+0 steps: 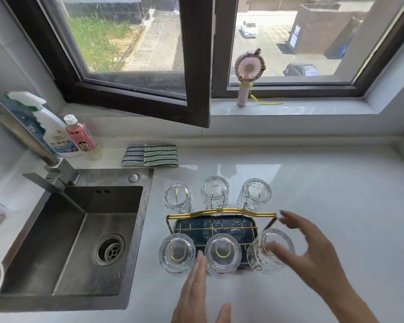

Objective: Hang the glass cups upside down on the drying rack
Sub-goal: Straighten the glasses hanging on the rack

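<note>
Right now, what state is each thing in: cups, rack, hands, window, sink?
Back three cups: upside down on the rack's prongs.
Front left cup: upside down on its prong.
Front middle cup: upside down on its prong.
Front right cup: upside down, tilted, right hand around it.
Rack: all six places filled.
Right hand: fingers spread, open.
Left hand: flat, open, empty.
Window: left pane swung open.
Sink: empty, drain uncovered.

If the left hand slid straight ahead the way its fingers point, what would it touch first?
Probably glass. The left hand lies flat and open, its fingertips aimed at the narrow gap between the near-left cup and the near-middle cup on the drying rack; depth is unclear, so which one first is uncertain.
</note>
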The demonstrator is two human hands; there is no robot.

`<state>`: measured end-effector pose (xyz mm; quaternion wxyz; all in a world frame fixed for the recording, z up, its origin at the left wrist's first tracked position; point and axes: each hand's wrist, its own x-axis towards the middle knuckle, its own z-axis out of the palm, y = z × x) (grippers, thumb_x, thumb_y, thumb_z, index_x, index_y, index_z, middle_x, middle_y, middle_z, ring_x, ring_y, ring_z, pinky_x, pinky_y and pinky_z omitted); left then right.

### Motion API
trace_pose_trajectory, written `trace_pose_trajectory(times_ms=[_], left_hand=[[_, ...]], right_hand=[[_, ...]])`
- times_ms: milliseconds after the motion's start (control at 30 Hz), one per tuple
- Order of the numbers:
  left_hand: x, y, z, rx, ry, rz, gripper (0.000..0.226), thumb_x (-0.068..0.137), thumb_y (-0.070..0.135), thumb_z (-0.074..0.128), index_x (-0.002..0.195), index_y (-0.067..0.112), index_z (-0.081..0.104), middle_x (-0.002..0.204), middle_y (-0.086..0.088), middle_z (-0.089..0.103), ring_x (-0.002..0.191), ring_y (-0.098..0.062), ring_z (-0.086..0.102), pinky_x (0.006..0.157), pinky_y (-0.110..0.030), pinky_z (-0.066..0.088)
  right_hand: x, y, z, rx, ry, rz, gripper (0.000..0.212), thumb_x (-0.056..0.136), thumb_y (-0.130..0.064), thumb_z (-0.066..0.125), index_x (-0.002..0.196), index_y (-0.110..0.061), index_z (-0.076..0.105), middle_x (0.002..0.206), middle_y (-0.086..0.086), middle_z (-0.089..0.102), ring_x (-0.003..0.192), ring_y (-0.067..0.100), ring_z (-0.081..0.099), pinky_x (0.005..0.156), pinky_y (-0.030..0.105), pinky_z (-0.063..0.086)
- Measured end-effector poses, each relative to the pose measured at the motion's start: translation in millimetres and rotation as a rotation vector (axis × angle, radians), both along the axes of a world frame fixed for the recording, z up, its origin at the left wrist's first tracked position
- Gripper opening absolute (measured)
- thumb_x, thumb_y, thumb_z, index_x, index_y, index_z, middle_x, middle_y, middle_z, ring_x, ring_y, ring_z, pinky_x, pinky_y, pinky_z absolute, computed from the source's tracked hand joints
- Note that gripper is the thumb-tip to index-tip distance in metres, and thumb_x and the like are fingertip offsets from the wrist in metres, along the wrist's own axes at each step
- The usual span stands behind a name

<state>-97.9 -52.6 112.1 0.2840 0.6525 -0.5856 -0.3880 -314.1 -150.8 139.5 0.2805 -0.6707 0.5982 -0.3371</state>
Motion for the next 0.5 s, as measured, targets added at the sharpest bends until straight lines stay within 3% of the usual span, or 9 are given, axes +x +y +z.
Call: trace_pose_trajectory(times_ms=[33, 100, 167, 233, 333, 500], left_hand=[[-2.0, -2.2, 4.9, -0.077, 0.010, -0.012, 0.101, 0.074, 0.047, 0.061, 0.143, 0.029, -0.010, 0.149, 0.002, -0.017, 0.139, 0.004, 0.014, 0.111, -0.015, 0.022], [-7.4, -6.0, 8.1, -0.214, 0.057, -0.047, 0.083, 0.068, 0.050, 0.058, 0.138, 0.039, 0.014, 0.154, -0.003, 0.013, 0.134, 0.007, 0.021, 0.107, -0.019, 0.032], [-18.5, -8.1, 11.7, -0.200, 0.110, -0.140, 0.070, 0.070, 0.051, 0.057, 0.135, 0.049, 0.028, 0.151, 0.023, 0.026, 0.133, 0.010, 0.024, 0.109, -0.026, 0.035], [-33.2, -11.7, 15.1, -0.050, 0.225, -0.221, 0.072, 0.070, 0.055, 0.055, 0.132, 0.054, 0.021, 0.146, 0.035, 0.018, 0.133, 0.016, 0.020, 0.112, -0.026, 0.031], [-55.0, -23.4, 15.7, 0.101, 0.336, -0.230, 0.078, 0.071, 0.056, 0.055, 0.136, 0.052, 0.013, 0.145, 0.035, 0.014, 0.129, 0.021, 0.018, 0.113, -0.023, 0.028], [-71.8, -38.1, 10.5, 0.203, 0.365, -0.157, 0.091, 0.070, 0.059, 0.050, 0.145, 0.036, 0.004, 0.153, 0.024, 0.008, 0.140, 0.004, 0.011, 0.118, -0.038, 0.021]], right_hand=[[-8.3, 1.7, -3.0, 0.055, -0.052, -0.034, 0.072, 0.054, -0.068, 0.072, 0.118, -0.040, 0.052, 0.112, -0.018, 0.062, 0.103, -0.003, 0.056, 0.086, 0.028, 0.042], [-18.2, 5.4, -13.0, 0.178, -0.116, -0.044, 0.072, 0.057, -0.061, 0.079, 0.119, -0.043, 0.047, 0.118, -0.014, 0.059, 0.106, -0.002, 0.055, 0.093, 0.035, 0.045], [-20.4, 10.5, -23.8, 0.294, -0.132, -0.007, 0.079, 0.054, -0.055, 0.083, 0.121, -0.046, 0.042, 0.122, -0.015, 0.056, 0.110, 0.000, 0.054, 0.100, 0.039, 0.043], [-17.5, 15.6, -35.2, 0.375, -0.130, 0.031, 0.089, 0.045, -0.055, 0.082, 0.123, -0.051, 0.039, 0.125, -0.022, 0.054, 0.112, 0.000, 0.053, 0.101, 0.034, 0.042], [-12.5, 19.0, -49.8, 0.379, -0.160, 0.039, 0.089, 0.046, -0.052, 0.084, 0.123, -0.053, 0.039, 0.119, -0.027, 0.059, 0.110, -0.002, 0.056, 0.094, 0.026, 0.044], [-9.4, 16.2, -53.9, 0.277, -0.154, 0.023, 0.072, 0.052, -0.045, 0.083, 0.115, -0.046, 0.048, 0.110, -0.031, 0.062, 0.098, -0.005, 0.061, 0.078, 0.005, 0.042]])
